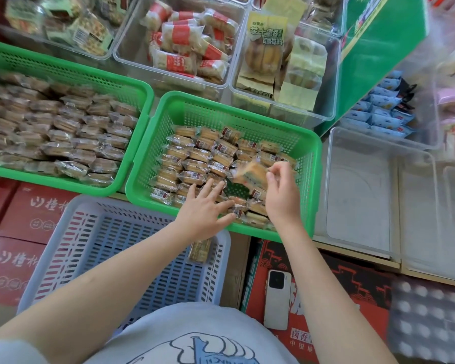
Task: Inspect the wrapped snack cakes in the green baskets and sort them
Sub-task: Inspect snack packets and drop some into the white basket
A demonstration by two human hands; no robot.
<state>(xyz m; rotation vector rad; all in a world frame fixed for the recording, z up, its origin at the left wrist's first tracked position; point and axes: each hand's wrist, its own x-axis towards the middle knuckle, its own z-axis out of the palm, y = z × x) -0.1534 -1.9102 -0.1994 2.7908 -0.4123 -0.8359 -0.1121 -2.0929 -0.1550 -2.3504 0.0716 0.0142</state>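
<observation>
Our right hand with its grip pinching one wrapped snack cake above the right green basket, our left hand spread wide, holding nothing, over the cakes at its near edge

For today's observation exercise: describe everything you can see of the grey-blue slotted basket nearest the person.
The grey-blue slotted basket looks like moulded plastic, rectangular with rounded corners, its floor and walls cut with rows of slots. It sits upright on red cartons, below the green baskets. It holds one wrapped snack cake. The left forearm crosses above it.
</observation>
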